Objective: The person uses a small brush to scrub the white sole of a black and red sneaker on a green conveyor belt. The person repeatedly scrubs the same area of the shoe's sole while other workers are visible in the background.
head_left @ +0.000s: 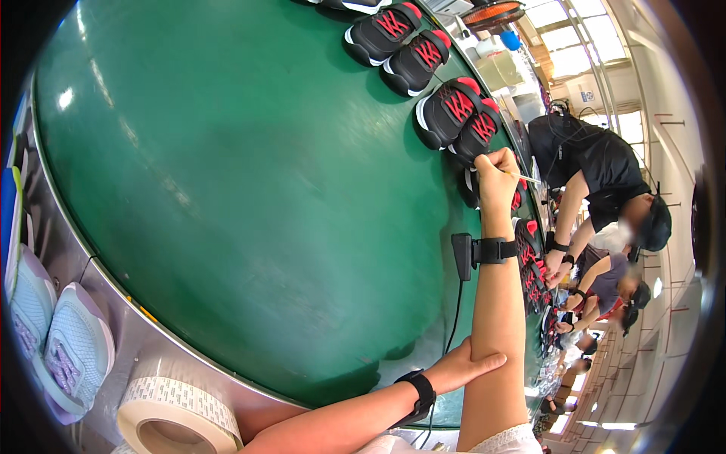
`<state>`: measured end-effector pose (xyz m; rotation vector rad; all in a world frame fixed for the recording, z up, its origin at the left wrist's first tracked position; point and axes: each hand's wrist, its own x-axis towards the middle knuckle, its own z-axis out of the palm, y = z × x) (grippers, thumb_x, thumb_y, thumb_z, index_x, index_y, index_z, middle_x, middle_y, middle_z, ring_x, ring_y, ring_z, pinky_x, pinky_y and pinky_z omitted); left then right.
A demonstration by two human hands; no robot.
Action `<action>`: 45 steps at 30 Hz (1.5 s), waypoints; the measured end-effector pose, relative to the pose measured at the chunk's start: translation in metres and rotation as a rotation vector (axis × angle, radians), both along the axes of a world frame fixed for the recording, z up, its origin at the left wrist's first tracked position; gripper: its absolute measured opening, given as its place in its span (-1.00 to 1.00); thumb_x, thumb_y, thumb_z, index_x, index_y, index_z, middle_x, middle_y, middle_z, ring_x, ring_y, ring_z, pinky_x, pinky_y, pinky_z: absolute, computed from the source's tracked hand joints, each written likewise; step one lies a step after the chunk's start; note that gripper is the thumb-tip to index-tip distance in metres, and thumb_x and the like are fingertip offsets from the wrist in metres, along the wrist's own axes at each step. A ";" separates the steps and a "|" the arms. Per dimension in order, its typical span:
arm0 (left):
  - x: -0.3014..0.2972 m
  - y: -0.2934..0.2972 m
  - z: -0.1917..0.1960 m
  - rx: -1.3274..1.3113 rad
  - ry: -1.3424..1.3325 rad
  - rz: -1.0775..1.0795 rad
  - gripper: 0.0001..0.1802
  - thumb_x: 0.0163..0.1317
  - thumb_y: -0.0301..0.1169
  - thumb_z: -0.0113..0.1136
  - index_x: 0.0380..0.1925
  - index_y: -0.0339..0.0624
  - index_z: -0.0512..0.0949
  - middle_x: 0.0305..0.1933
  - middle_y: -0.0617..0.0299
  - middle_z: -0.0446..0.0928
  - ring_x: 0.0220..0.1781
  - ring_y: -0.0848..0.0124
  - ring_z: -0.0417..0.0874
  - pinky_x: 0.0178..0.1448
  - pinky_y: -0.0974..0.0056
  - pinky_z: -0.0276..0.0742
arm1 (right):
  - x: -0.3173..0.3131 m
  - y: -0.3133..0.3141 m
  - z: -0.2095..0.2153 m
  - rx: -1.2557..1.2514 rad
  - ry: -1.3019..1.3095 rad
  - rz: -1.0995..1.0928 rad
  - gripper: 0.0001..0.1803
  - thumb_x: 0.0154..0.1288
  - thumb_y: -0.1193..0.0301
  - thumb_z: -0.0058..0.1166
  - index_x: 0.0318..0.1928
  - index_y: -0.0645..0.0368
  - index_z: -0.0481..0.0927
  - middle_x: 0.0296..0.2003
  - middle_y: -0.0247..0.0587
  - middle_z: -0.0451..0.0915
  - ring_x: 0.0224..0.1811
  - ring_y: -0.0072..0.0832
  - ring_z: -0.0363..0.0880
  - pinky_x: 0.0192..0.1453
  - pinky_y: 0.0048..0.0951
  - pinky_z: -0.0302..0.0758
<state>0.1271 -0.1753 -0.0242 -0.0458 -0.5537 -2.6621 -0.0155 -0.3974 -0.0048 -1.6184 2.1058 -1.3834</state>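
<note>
My right hand (497,175) stretches far out over the green belt. Its fingers are closed round a thin pale stick (525,178), whose kind I cannot make out. Close to that hand stand black shoes with red laces; one black shoe (475,135) is just beyond the knuckles, and another (470,188) is partly hidden behind the hand. My left hand (465,366) is closed on my right forearm (495,318), thumb and fingers either side of it. Both wrists wear black bands, the right one with a small black box (463,256) and a cable.
More black shoes (382,34) line the belt's (265,189) far right side. Light blue shoes (76,352) and a label roll (178,416) sit on the metal ledge (144,340) at lower left. Across the belt a person in black (597,159) handles shoes, with other people beyond.
</note>
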 end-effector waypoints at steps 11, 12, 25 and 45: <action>0.013 -0.011 0.001 -0.019 -0.007 -0.037 -0.24 0.08 -0.02 0.13 0.13 -0.31 0.15 0.09 0.07 0.33 0.14 0.35 0.33 0.19 0.29 0.24 | -0.006 -0.001 -0.006 -0.034 0.007 -0.026 -0.80 -0.15 0.65 -0.02 -0.67 0.17 0.24 -0.69 -0.48 0.26 -0.64 -0.76 0.16 -0.57 -0.69 0.15; 0.012 -0.010 -0.001 -0.035 -0.023 -0.038 -0.24 0.09 -0.02 0.13 0.13 -0.31 0.14 0.10 0.07 0.33 0.15 0.35 0.33 0.19 0.29 0.24 | -0.002 0.000 -0.003 -0.076 -0.020 -0.012 -0.80 -0.14 0.65 -0.01 -0.66 0.17 0.26 -0.69 -0.48 0.28 -0.63 -0.76 0.17 -0.56 -0.69 0.16; 0.022 -0.023 0.000 0.018 0.069 -0.004 -0.11 0.06 0.06 0.11 0.19 -0.28 -0.02 0.19 0.05 0.18 0.24 0.31 0.20 0.25 0.23 0.18 | 0.057 -0.023 -0.005 0.020 -0.066 0.099 -0.80 -0.05 0.53 0.14 -0.61 0.15 0.35 -0.67 -0.48 0.36 -0.64 -0.78 0.20 -0.55 -0.69 0.17; 0.035 -0.032 -0.002 0.043 0.028 0.002 -0.24 0.08 -0.03 0.15 0.11 -0.35 0.14 0.09 0.05 0.33 0.15 0.35 0.33 0.19 0.31 0.23 | 0.064 -0.027 -0.009 0.073 0.132 0.079 -0.81 -0.12 0.60 0.06 -0.64 0.17 0.31 -0.70 -0.47 0.34 -0.64 -0.76 0.20 -0.55 -0.67 0.20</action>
